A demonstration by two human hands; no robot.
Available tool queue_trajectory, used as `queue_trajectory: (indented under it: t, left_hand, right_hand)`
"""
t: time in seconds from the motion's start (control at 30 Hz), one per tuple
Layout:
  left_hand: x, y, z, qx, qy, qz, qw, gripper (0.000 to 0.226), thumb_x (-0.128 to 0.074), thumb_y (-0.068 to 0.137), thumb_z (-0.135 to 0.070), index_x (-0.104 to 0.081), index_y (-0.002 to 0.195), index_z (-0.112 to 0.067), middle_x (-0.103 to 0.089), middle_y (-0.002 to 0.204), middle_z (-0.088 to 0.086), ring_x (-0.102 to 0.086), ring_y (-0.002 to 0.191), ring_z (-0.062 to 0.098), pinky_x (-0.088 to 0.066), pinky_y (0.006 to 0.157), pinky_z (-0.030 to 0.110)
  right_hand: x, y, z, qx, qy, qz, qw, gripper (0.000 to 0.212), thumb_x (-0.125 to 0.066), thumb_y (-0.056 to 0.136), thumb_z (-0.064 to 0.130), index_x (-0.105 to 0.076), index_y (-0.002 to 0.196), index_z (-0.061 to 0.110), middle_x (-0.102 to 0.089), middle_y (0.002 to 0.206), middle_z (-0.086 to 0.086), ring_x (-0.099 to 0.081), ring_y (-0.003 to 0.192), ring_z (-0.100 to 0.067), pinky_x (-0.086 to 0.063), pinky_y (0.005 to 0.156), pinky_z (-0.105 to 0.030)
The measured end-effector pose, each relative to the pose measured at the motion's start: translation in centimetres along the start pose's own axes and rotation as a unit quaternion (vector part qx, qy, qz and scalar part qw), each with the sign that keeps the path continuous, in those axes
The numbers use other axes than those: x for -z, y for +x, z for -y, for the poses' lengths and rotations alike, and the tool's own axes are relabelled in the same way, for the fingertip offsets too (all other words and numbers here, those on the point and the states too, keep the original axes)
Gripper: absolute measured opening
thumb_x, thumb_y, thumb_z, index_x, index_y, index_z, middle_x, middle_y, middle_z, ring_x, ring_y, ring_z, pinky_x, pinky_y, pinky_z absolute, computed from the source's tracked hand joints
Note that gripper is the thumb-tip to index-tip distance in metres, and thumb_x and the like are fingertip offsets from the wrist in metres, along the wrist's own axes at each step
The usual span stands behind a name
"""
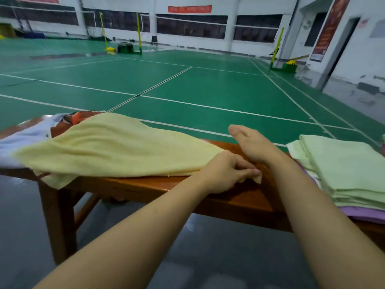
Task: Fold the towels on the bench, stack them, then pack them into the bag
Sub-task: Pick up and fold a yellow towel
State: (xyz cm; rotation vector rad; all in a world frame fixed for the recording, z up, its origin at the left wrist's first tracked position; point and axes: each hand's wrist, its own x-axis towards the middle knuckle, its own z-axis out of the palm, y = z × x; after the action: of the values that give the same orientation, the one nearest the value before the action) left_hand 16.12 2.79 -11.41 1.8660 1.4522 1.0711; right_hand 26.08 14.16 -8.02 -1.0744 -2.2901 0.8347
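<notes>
Head view: left hand [226, 172] pinches the right end of the yellow towel [108, 147], whose long axis runs leftward along the counter [239, 202]; right hand [253, 146] nearby, apparently spread.

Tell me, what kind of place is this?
Probably an indoor badminton hall. The green court floor has white lines painted on it, and yellow net posts stand at the far side. Someone's folding a yellow towel on a wooden bench beside the court.

wooden bench [239, 202] with towels
yellow towel [108, 149] and white cloth [25, 140] lie at left; folded green-and-purple stack [345, 174] sits at right.
</notes>
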Motion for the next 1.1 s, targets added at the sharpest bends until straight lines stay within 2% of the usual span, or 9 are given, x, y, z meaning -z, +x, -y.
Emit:
queue_trajectory:
  t: [0.13,0.23,0.3,0.37,0.47,0.53,0.73,0.9,1.1]
  left_hand:
    - [-0.6,0.1,-3.3,-0.006,-0.017,0.13,0.991,0.021,-0.069,0.096,-0.025,-0.079,0.101,-0.007,-0.076,0.093,0.005,-0.063,0.08,0.0,-0.054,0.084,0.019]
    - [2.5,0.6,-3.5,0.034,-0.072,0.03,0.996,0.028,-0.064,0.099,-0.028,-0.077,0.097,-0.004,-0.077,0.095,0.013,-0.073,0.085,0.016,-0.062,0.08,0.035]
    - [5.4,0.9,-1.6,0.062,0.063,-0.074,0.993,0.032,-0.059,0.099,-0.037,-0.078,0.095,-0.012,-0.077,0.092,0.007,-0.073,0.088,0.022,-0.06,0.083,0.042]
    - [7.6,0.3,1.4,0.142,0.242,-0.125,0.952,0.032,-0.054,0.099,-0.04,-0.074,0.11,-0.018,-0.074,0.113,0.006,-0.067,0.104,0.025,-0.054,0.094,0.041]
    - [8.7,-1.5,5.6,0.293,0.358,-0.111,0.879,0.049,-0.044,0.101,-0.048,-0.054,0.139,-0.019,-0.05,0.145,0.013,-0.051,0.127,0.033,-0.042,0.109,0.048]
    - [8.8,-2.0,7.1,0.313,0.391,-0.073,0.863,0.058,-0.034,0.102,-0.053,-0.043,0.148,-0.019,-0.039,0.155,0.014,-0.039,0.139,0.034,-0.032,0.116,0.051]
    - [10.0,-1.9,6.2,0.288,0.349,-0.061,0.89,0.07,-0.05,0.097,-0.059,-0.031,0.156,-0.027,-0.031,0.161,0.007,-0.03,0.145,0.034,-0.028,0.116,0.053]
    - [9.8,-1.7,5.9,0.208,0.227,-0.102,0.946,0.071,-0.055,0.094,-0.063,-0.035,0.155,-0.032,-0.042,0.156,0.0,-0.043,0.139,0.026,-0.036,0.116,0.044]
    - [8.7,0.1,3.8,0.121,0.155,0.058,0.979,0.035,-0.055,0.096,-0.059,-0.065,0.125,-0.041,-0.069,0.115,-0.013,-0.063,0.105,0.009,-0.051,0.092,0.031]
  right_hand:
    - [0.8,-0.9,-1.0,-0.041,-0.026,0.021,0.999,0.056,-0.047,0.096,0.064,-0.059,0.136,0.027,-0.061,0.128,0.013,-0.055,0.126,-0.011,-0.039,0.102,-0.029]
    - [0.0,-0.8,-1.8,-0.045,-0.007,0.071,0.996,0.054,-0.072,0.075,0.062,-0.072,0.102,0.016,-0.076,0.095,0.002,-0.067,0.086,-0.012,-0.054,0.08,-0.042]
    - [-0.9,-0.6,-1.8,-0.034,-0.085,0.081,0.993,0.051,-0.056,0.093,0.059,-0.071,0.114,0.015,-0.073,0.114,-0.006,-0.065,0.1,-0.017,-0.052,0.091,-0.046]
    - [-2.1,-0.7,-1.7,-0.057,-0.169,0.063,0.982,0.065,-0.042,0.094,0.071,-0.065,0.131,0.023,-0.064,0.135,-0.001,-0.058,0.121,-0.023,-0.046,0.104,-0.044]
    - [-3.9,-0.8,-1.8,-0.06,-0.27,0.012,0.961,0.07,-0.039,0.092,0.075,-0.057,0.137,0.024,-0.054,0.14,-0.004,-0.046,0.13,-0.031,-0.04,0.108,-0.047]
    - [-4.2,-0.8,-1.9,-0.062,-0.284,-0.025,0.956,0.067,-0.044,0.09,0.076,-0.061,0.128,0.024,-0.056,0.13,-0.005,-0.049,0.122,-0.029,-0.045,0.102,-0.045]
    - [-0.6,-2.0,-0.5,-0.044,-0.109,0.043,0.992,0.039,-0.069,0.085,0.062,-0.061,0.093,0.024,-0.067,0.09,0.005,-0.062,0.081,-0.016,-0.046,0.066,-0.033]
    - [2.1,-2.9,0.1,0.024,0.033,0.028,0.999,0.037,-0.079,0.081,0.051,-0.06,0.083,0.02,-0.061,0.076,0.006,-0.054,0.067,-0.009,-0.044,0.061,-0.025]
    - [2.8,-3.7,-0.2,0.04,0.248,0.088,0.964,0.024,-0.08,0.081,0.029,-0.059,0.081,0.018,-0.066,0.077,0.002,-0.063,0.069,-0.011,-0.051,0.057,-0.023]
